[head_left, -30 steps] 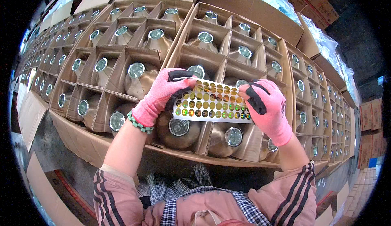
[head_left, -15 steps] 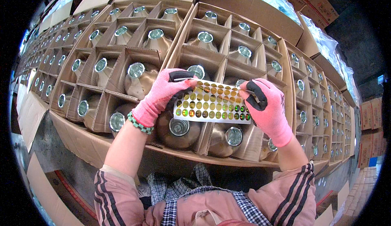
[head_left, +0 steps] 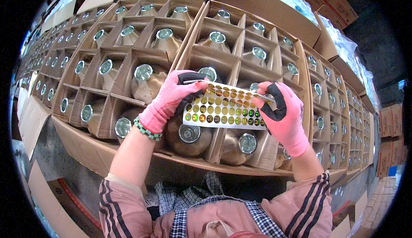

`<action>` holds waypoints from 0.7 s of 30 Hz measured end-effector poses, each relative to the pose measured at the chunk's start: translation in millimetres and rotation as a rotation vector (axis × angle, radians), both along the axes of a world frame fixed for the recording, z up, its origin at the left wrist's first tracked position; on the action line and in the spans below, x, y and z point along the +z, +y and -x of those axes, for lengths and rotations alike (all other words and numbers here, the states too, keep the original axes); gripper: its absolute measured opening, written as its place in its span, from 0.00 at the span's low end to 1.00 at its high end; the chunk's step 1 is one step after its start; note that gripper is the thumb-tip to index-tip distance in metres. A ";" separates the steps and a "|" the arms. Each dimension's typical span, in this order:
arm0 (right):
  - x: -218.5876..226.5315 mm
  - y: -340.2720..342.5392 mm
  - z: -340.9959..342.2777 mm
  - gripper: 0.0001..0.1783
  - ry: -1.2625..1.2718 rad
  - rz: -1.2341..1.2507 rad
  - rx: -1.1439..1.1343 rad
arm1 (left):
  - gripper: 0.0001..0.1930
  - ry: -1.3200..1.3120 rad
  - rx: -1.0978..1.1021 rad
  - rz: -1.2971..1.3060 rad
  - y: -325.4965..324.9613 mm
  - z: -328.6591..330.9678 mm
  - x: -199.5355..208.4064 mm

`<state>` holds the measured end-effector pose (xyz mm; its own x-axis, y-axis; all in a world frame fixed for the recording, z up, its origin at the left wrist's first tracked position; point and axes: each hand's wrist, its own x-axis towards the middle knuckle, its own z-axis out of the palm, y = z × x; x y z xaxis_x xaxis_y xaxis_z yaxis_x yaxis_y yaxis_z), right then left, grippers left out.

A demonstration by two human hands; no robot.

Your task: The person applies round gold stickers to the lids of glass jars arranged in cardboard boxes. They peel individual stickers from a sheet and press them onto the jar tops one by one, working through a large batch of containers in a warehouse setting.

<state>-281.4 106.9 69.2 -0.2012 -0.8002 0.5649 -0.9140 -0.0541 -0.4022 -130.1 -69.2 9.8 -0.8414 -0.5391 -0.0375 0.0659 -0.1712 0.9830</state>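
A white sheet of round gold holographic stickers [head_left: 223, 108] is held up over an open partitioned carton. My left hand [head_left: 176, 93], in a pink glove with black fingertips, pinches the sheet's upper left corner. At its right edge my right hand [head_left: 283, 113], gloved alike, is closed with thumb and forefinger at the upper corner; whether a loose sticker lies between them I cannot make out. Below the sheet, a bronze-coloured glass flask [head_left: 189, 134] with a wide silvery mouth stands in its cell. Another flask [head_left: 246, 143] stands to its right. The sheet and hands partly hide other flasks.
Cardboard dividers [head_left: 235, 71] separate the flasks. More cartons of flasks [head_left: 107, 66] run off to both sides. Raised flaps [head_left: 266, 8] and clear plastic sheeting [head_left: 343, 45] lie along the far side. Stacked brown boxes [head_left: 390, 122] stand at the right.
My right hand's fingers have shifted slightly at the sheet's upper right corner, the forefinger lifting and curling a little. The sheet tilts slightly more; my left hand keeps its hold.
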 end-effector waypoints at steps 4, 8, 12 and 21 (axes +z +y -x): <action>-1.3 4.6 3.8 0.14 -0.017 -0.021 0.029 | 0.13 0.024 -0.027 0.005 -1.9 0.5 -2.4; -0.9 9.9 3.1 0.14 0.000 0.041 0.065 | 0.13 0.033 -0.006 -0.028 1.6 0.9 -0.8; 0.6 12.9 -0.9 0.14 0.113 0.057 0.056 | 0.13 0.031 -0.048 -0.034 0.4 -1.0 0.8; 10.7 9.8 -8.8 0.13 0.122 -0.005 0.029 | 0.13 0.033 -0.083 -0.016 -2.8 -1.6 -2.7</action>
